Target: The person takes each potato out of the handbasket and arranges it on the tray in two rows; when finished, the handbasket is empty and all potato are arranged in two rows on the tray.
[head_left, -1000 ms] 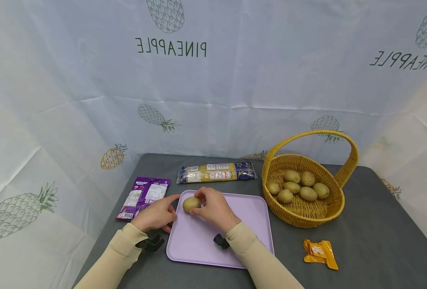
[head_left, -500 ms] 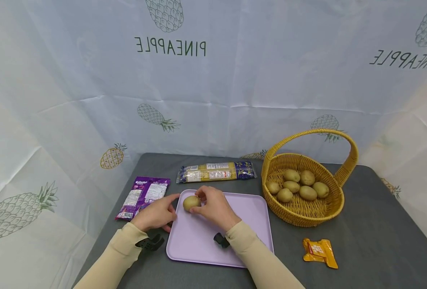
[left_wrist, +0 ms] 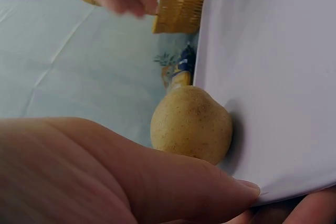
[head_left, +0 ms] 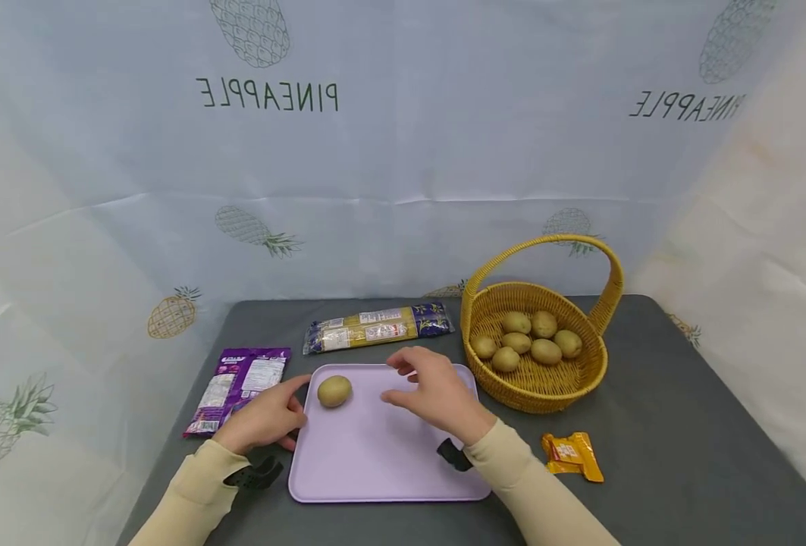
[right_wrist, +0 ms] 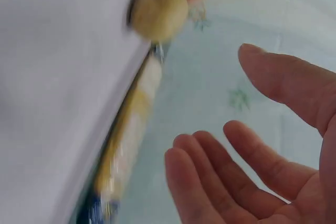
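Sleeves (head_left: 194, 478): cream, coming in from the bottom left and bottom right of the frame.
Wristbands (head_left: 255, 474): dark, one by each cuff.
Tray (head_left: 375, 455): pale purple, lying on the grey table (head_left: 662, 440) in the lower middle of the frame.
Orange packet (head_left: 572, 456): lower right, on the table.
Left hand (head_left: 262, 417): pinches the tray's left rim, thumb on top, fingers beneath.
Right hand (head_left: 437, 390): thumb and fingers spread, holding nothing, raised over the tray's upper right part.
Potato (head_left: 334, 391): rests alone in the tray's upper left corner, near the left hand, apart from the right.
Purple bag (head_left: 239, 385): lower left, partly behind the left hand.
Basket (head_left: 535, 400): yellow, woven, right of centre, with a tall arched handle; seven more potatoes (head_left: 515, 343) lie inside.
Long packet (head_left: 378, 327): yellow with a blue end, just below the frame's centre, beyond the tray.
Curtain (head_left: 403, 152): white, across the upper frame, printed with pineapples and mirrored "PINEAPPLE".
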`<state>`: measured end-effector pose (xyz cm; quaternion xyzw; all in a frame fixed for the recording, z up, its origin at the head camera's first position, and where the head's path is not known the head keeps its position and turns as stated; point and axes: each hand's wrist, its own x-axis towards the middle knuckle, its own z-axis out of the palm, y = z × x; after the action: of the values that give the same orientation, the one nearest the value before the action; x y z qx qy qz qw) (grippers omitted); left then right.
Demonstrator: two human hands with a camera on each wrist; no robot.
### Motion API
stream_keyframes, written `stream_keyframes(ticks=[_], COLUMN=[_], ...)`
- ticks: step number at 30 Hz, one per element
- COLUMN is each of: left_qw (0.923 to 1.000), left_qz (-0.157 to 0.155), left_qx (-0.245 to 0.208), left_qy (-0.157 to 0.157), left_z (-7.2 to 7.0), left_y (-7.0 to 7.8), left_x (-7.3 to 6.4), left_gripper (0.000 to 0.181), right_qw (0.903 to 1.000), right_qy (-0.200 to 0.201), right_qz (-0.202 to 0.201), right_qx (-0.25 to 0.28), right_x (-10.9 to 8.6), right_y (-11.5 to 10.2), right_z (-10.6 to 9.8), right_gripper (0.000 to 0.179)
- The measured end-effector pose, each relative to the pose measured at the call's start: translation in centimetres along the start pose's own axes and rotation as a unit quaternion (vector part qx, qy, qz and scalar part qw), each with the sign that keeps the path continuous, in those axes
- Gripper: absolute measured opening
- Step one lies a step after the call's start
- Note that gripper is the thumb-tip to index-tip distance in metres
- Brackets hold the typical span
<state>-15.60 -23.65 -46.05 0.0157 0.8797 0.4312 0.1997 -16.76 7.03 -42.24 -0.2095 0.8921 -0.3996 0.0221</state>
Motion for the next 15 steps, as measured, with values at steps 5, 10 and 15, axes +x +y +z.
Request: stream_keyframes(ticks=[5, 10, 15], left_qw=[1.0, 0.9999, 0.9999], left_qz=[0.001, -0.001, -0.006], left_qx=[0.001, -0.002, 0.003], left_qy=[-0.008, -0.013, -0.015], left_z=[-0.2, -0.4, -0.3], left_y=[0.0, -0.3, -0.1], left_x=[0.0, 0.0, 0.2], left_gripper=[0.081, 0.082, 0.083], right_qw=[0.9972, 0.9924, 0.9908], right_qy=[0.051, 0.089, 0.071], right_qz=[-0.006, 0.002, 0.05], right_qx=[-0.054, -0.085, -0.104], right_x=[-3.6, -5.7, -6.1], right_y=[2.4, 5.9, 8.7], right_z=[-5.6, -11.4, -16.8], right_gripper=[0.034, 0.033, 0.033])
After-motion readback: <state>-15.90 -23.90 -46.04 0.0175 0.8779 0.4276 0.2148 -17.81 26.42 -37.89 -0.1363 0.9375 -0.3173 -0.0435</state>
